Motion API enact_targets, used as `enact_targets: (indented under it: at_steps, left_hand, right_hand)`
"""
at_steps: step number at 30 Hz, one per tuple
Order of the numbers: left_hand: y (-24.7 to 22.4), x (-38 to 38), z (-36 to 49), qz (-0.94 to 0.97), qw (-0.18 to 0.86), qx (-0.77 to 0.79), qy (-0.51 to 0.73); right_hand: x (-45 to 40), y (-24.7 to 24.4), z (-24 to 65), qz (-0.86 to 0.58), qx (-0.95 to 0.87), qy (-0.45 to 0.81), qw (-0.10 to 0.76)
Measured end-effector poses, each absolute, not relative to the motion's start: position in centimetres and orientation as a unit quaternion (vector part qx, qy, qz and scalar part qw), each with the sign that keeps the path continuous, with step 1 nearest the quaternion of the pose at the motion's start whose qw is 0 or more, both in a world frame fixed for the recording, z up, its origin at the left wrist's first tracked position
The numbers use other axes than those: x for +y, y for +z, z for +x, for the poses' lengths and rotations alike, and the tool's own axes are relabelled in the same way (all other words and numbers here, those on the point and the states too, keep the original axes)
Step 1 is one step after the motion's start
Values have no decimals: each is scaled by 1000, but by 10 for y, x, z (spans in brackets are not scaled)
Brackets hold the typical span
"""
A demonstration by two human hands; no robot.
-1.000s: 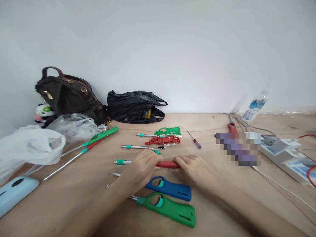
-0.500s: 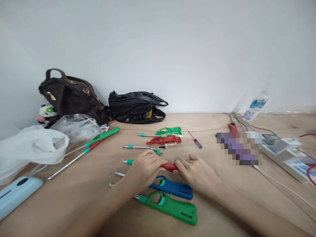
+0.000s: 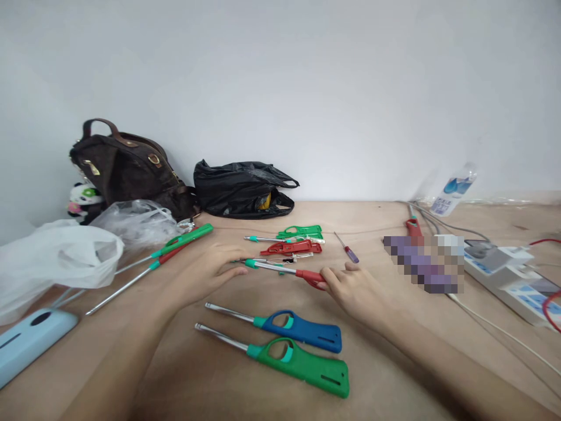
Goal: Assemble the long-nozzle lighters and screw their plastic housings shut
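My right grip [image 3: 350, 287] clasps red lighter [image 3: 309, 276] | left grip [image 3: 201, 269] at tube [image 3: 274, 267], closure I can't tell | slackening could drop it

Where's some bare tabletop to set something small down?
Behind the purple-handled screwdriver, up to the pale wall; also between the nearest green plastic lighter and your right forearm. Crowded: around the white power strip and white plastic bag.

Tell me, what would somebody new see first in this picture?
Probably the green lighter and the blue lighter, lying one behind the other at the front of the table. Behind them, the right hand grips a red lighter, with the left hand by the end of its metal tube. Back left, a panda toy sits beside the dark bag.
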State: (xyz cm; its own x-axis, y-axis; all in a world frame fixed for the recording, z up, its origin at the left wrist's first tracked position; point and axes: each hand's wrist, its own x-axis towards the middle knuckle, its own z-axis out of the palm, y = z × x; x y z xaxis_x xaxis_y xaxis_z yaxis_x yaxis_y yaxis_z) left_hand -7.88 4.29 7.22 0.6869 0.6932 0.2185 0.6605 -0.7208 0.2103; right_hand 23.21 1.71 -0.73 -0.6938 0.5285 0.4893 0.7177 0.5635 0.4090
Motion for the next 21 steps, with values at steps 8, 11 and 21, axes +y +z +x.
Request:
enact_targets:
  at_steps: [8, 11, 21]
  left_hand:
    - [33, 34, -36, 941, -31, 323, 95]
    - [17, 24, -19, 937, -52, 326, 115]
    - [25, 11, -12, 926, -20, 338, 167]
  right_hand:
    - [4, -5, 219, -335, -891, -267, 150]
    - [-1, -5, 213, -336, -896, -255, 138]
    - [-2, -2, 216, -329, -898, -255, 146]
